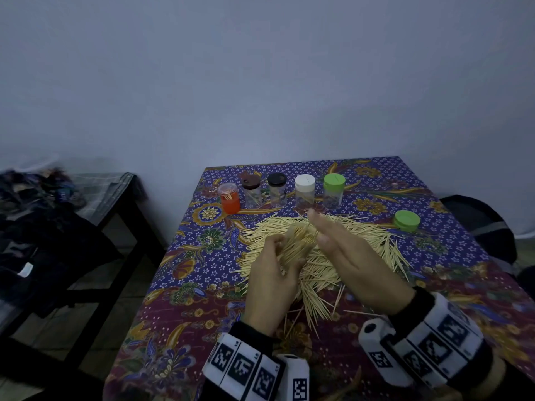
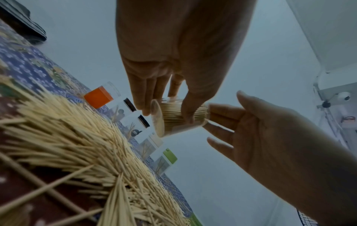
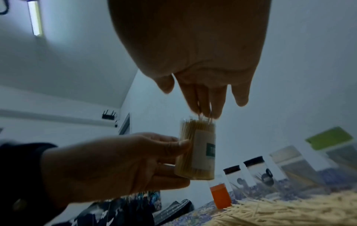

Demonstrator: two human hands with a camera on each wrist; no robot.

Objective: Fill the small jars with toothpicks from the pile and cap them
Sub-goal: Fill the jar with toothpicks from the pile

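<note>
My left hand (image 1: 285, 254) grips a clear jar (image 1: 295, 241) packed with toothpicks, tilted above the pile (image 1: 362, 235). In the left wrist view the jar (image 2: 173, 117) lies sideways between fingers and thumb. My right hand (image 1: 318, 230) has straight fingers against the jar's uncapped mouth, touching the toothpick tips; the right wrist view shows the right hand (image 3: 204, 105) over the jar (image 3: 201, 149), a few toothpicks poking up between the fingers. A loose green cap (image 1: 406, 220) lies on the cloth at the right.
A row of jars stands at the back: an orange jar (image 1: 229, 198), then brown-capped (image 1: 251, 189), black-capped (image 1: 277, 189), white-capped (image 1: 304, 189) and green-capped (image 1: 333, 189) jars. A dark side table with clothes (image 1: 58, 204) stands left; a dark chair (image 1: 477, 221) is at the right.
</note>
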